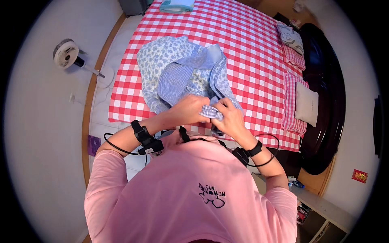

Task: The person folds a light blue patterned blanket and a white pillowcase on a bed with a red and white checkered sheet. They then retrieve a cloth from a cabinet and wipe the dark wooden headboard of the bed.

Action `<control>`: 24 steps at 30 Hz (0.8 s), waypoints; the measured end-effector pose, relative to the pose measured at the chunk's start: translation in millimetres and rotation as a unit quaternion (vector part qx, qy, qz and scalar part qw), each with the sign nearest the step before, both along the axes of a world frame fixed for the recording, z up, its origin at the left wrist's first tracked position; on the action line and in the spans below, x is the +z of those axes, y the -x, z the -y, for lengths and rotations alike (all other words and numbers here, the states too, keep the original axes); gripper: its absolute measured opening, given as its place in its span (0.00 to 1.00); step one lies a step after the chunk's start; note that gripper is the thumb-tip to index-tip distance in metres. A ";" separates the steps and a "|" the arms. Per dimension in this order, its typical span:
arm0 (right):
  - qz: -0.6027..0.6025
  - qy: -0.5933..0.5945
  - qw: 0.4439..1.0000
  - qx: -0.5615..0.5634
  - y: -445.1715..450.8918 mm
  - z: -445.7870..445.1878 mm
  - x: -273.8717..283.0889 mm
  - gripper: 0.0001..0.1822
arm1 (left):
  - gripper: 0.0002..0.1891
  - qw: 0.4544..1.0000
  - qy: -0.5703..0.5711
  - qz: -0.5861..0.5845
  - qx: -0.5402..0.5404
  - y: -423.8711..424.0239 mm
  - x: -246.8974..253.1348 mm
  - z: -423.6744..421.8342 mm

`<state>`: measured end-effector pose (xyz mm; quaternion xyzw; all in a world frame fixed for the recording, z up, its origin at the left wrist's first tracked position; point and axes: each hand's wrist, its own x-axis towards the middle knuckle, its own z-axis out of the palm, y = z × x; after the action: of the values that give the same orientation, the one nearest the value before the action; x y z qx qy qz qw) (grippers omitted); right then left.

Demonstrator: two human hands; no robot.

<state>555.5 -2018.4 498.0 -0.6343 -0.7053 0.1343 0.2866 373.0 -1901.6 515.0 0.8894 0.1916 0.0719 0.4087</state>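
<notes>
A blue-and-white floral garment (164, 57) with blue gingham trim lies bunched on the bed, its folds spilling to the near edge. My left hand (194, 106) and my right hand (230, 117) meet close together at its near end. Between them they grip a twisted piece of the gingham fabric (211, 111). The fingers of my left hand are curled and partly hidden behind its back. My right hand pinches the same piece from the other side. Which part of the garment this is, I cannot tell.
A red-and-white checked sheet (252, 63) covers the bed. Folded cloth (177, 6) lies at its far edge. Pillows (307, 103) rest by the dark headboard (326, 100) on the right. A standing fan (67, 55) is at the left. Cables (278, 142) loop from both wrist straps.
</notes>
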 end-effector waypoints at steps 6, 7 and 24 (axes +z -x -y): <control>0.054 0.004 0.992 0.117 -29.7 61.1 59.5 0.06 | 0.23 0.943 0.242 -0.088 -0.209 -25.9 -14.0 -25.0; 0.062 0.001 0.988 0.138 -29.1 72.3 76.3 0.07 | 0.23 0.924 0.297 -0.084 -0.225 -32.1 -37.0 -28.6; 0.106 -0.018 0.984 -0.140 -39.7 176.5 163.3 0.08 | 0.15 0.906 -0.246 -0.340 -0.063 -30.1 -138.9 -191.3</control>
<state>595.2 -2194.9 661.3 -0.7322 -0.6380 0.0119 0.2380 403.1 -1710.3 376.0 0.9423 0.2393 -0.2159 0.0911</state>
